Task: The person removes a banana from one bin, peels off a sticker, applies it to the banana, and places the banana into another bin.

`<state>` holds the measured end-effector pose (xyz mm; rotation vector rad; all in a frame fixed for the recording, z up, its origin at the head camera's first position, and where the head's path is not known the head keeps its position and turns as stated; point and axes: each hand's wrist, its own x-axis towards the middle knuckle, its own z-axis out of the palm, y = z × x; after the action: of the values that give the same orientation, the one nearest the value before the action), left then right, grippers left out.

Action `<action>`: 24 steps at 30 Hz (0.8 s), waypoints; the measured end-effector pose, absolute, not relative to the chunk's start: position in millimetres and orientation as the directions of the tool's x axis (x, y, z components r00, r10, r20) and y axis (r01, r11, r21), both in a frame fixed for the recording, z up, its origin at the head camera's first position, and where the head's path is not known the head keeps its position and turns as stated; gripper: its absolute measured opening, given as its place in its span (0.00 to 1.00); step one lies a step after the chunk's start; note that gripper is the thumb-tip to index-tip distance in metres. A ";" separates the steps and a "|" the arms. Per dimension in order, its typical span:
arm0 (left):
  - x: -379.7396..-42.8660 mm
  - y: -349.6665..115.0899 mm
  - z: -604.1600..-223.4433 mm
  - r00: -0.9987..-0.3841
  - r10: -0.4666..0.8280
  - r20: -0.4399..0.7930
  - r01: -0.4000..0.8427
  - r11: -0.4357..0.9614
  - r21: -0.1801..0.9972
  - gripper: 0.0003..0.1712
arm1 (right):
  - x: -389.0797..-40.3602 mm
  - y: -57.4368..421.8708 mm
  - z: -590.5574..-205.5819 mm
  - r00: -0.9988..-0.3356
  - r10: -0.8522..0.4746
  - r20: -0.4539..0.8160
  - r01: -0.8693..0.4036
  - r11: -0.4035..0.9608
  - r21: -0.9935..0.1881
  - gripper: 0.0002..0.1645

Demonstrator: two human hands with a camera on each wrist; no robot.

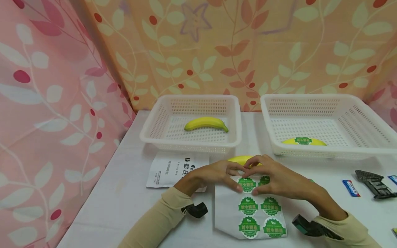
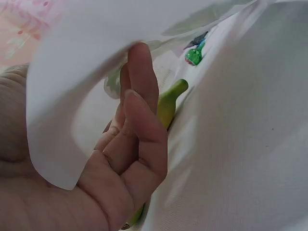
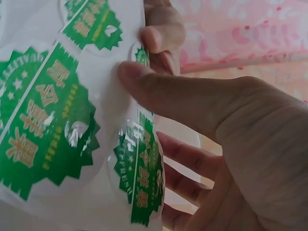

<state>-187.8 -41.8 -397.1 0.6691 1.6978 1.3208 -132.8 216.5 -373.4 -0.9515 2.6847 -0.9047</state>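
Note:
Both hands grip the top end of a white sheet of round green stickers (image 1: 227, 213), which hangs toward the person. My left hand (image 1: 218, 173) has its thumb on the front face near an upper sticker, with its fingers behind the sheet. Likewise my right hand (image 1: 277, 175) pinches the top right part, thumb in front and fingers behind. In the right wrist view the right thumb (image 3: 183, 96) presses beside the green stickers (image 3: 53, 120). The sheet's blank back curls over the left fingers (image 2: 144, 115) in the left wrist view. Just beyond the hands lies a yellow banana (image 1: 240, 159), partly hidden.
A white basket (image 1: 189, 142) at back left holds a banana (image 1: 206, 123). Another white basket (image 1: 328, 150), back right, contains a yellow fruit bearing a green sticker (image 1: 303, 140). A white printed pouch (image 1: 167, 170) lies left; small wrapped snacks (image 1: 351, 188) and a black packet (image 1: 376, 184) lie right.

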 end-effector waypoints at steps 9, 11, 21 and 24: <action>-192.4 -42.3 -398.1 -0.465 0.847 -0.258 -0.052 0.265 0.963 0.40 | -134.1 221.9 -368.2 -0.797 -0.602 0.054 -0.496 0.601 -0.627 0.12; -192.9 -42.2 -398.6 -0.467 0.849 -0.248 -0.037 0.262 0.964 0.39 | -134.5 222.5 -369.2 -0.797 -0.601 0.061 -0.494 0.591 -0.637 0.10; -192.4 -41.3 -400.3 -0.493 0.836 -0.240 -0.022 0.263 0.964 0.37 | -134.2 222.4 -371.5 -0.773 -0.628 0.088 -0.534 0.571 -0.624 0.09; -190.9 -41.0 -399.7 -0.503 0.829 -0.246 0.002 0.286 0.958 0.38 | -134.7 222.5 -370.9 -0.780 -0.620 0.089 -0.530 0.578 -0.621 0.09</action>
<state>-190.9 -41.0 -399.7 0.7555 1.7594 1.3095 -134.7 222.5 -370.9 -0.9768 2.6657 -0.9794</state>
